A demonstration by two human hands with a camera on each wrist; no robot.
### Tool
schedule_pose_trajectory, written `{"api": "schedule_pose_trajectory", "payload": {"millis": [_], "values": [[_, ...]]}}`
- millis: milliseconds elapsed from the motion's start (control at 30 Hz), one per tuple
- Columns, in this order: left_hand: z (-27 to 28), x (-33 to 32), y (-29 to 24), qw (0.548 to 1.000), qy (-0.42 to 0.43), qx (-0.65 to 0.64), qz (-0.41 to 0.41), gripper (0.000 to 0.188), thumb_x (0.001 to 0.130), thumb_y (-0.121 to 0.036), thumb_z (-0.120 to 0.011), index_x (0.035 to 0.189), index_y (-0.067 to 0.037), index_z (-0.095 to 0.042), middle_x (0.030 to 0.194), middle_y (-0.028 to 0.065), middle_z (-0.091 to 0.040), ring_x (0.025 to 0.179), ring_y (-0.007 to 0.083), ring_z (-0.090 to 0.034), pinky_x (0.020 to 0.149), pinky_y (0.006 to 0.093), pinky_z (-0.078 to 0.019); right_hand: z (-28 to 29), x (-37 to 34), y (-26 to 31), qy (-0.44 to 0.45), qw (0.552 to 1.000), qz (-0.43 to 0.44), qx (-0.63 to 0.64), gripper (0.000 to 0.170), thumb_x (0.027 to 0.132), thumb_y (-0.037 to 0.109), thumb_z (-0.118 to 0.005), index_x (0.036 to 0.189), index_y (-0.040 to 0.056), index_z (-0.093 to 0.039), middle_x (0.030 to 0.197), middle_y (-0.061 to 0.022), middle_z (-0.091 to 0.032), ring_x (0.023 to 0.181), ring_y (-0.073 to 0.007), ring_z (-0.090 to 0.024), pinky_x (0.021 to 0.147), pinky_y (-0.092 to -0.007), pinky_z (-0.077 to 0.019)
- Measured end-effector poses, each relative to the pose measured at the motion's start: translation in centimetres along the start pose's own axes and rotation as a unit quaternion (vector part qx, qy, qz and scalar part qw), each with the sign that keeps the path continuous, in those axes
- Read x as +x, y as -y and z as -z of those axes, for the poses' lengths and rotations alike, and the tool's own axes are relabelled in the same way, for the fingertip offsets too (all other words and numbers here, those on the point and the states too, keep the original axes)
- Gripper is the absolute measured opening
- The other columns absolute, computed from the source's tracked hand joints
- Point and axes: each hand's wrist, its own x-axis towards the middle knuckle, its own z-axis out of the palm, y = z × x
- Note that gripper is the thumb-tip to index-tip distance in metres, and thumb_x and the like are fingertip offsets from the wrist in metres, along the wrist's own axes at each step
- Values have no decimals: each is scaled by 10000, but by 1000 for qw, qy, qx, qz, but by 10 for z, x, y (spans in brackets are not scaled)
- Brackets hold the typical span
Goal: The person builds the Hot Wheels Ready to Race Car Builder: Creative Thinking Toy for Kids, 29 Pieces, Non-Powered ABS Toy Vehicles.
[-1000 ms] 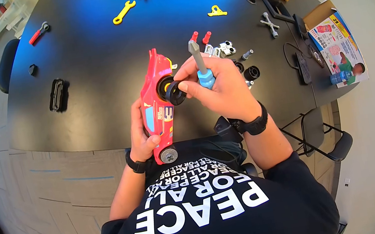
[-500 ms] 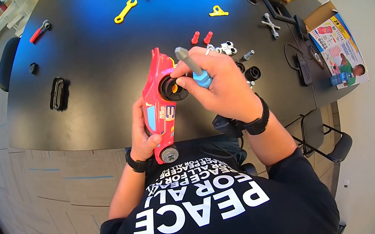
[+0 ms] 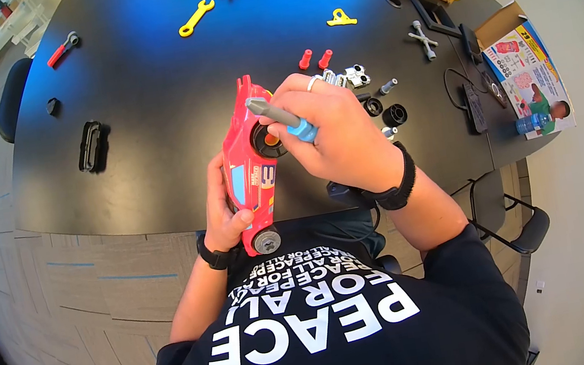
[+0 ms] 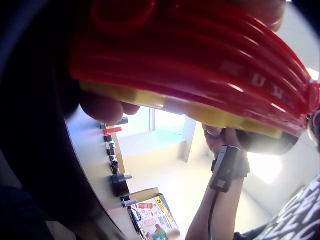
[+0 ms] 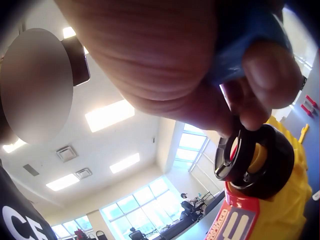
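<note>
In the head view, my left hand (image 3: 220, 220) grips a red toy race car (image 3: 239, 179) by its side and rear, nose end away from me. My right hand (image 3: 345, 132) holds a toy screwdriver with a blue handle (image 3: 305, 132) in its palm, the grey shaft (image 3: 275, 112) slanting up left over the car. In the right wrist view, the same hand's fingertips pinch the edge of a black ring (image 5: 235, 172) against the car's black wheel, around a yellow hub (image 5: 258, 159). The car's yellow underside (image 4: 210, 116) shows in the left wrist view.
Red bolts (image 3: 305, 60), a silver engine piece (image 3: 357, 77) and black tires (image 3: 394, 115) lie beyond my right hand. Farther out are a yellow wrench (image 3: 196, 18), a red-handled ratchet (image 3: 62, 50), a grey cross wrench (image 3: 421, 40) and an open toy box (image 3: 528, 72).
My right hand has brought the black ring from beside the wheel up against it. The screwdriver's tip has swung left over the car, while my left hand keeps its grip.
</note>
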Motion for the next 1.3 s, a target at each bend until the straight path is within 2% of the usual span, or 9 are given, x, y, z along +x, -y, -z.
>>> {"api": "schedule_pose_trajectory", "payload": {"millis": [100,200,633,733,833,900,1033,1100,1300], "values": [[1,0,1,1000,2,6,-5,1315,746,-758,-915,1653,-14,-320,1552,134,-531,1416,221,-567,1188,404,-475,4,-1,-2,8,1000,-5,-5,151,903,-34,-772,1049,8,-772,1009,-127,-733,862,-343,-718,755,-418,-560],[-1,0,-2,1000,-2,14,-2,1322,745,-775,-906,1648,-7,-321,1553,141,-531,1411,223,-571,1186,403,-476,7,0,-2,3,999,1,-37,142,909,-27,-772,1047,9,-775,1005,-122,-738,869,-337,-725,768,-412,-561],[-3,-1,-5,1000,-2,15,4,1308,755,-772,-896,1650,-4,-329,1548,141,-534,1413,223,-567,1191,404,-467,-4,-5,-5,7,1000,-26,-15,197,895,-16,-802,1086,9,-765,1057,-127,-716,894,-323,-707,775,-398,-565],[-2,0,-5,1000,-4,21,0,1304,758,-772,-892,1652,-8,-329,1548,138,-533,1414,220,-565,1191,398,-465,-6,-5,-6,3,1000,-18,4,195,857,-40,-804,1029,-13,-717,1085,-146,-645,921,-366,-673,798,-433,-553],[-1,0,-4,1000,-8,12,2,1304,757,-775,-891,1654,-13,-330,1538,134,-539,1409,221,-569,1184,397,-469,-5,-9,-7,11,999,0,38,302,835,-28,-844,1119,11,-751,1118,-119,-647,952,-335,-673,818,-426,-562],[2,0,0,1000,3,0,-20,1241,795,-667,-913,1651,-20,-290,1499,141,-565,1292,224,-657,1078,386,-570,-7,-14,-14,15,998,0,54,412,814,-4,-894,1207,58,-785,1170,-96,-641,963,-292,-670,822,-405,-568],[-1,-1,3,999,-16,3,-34,1234,792,-655,-915,1647,-15,-296,1505,148,-561,1299,230,-652,1087,386,-565,-13,-22,-20,5,998,-29,59,479,791,42,-939,1248,102,-809,1199,-81,-633,953,-252,-664,819,-383,-568],[-3,-2,-3,999,-33,26,-12,1289,741,-770,-902,1620,-5,-353,1485,128,-571,1334,202,-613,1122,371,-522,-18,-25,-28,-5,997,-44,70,514,783,84,-961,1277,128,-824,1185,-68,-618,948,-220,-650,825,-356,-567],[-4,0,-3,999,-37,23,-17,1262,739,-750,-908,1604,-7,-368,1463,125,-576,1284,193,-627,1102,363,-531,-29,-31,-43,-47,995,-13,90,587,779,151,-989,1342,167,-822,1151,-58,-602,931,-209,-637,829,-366,-560]]}}
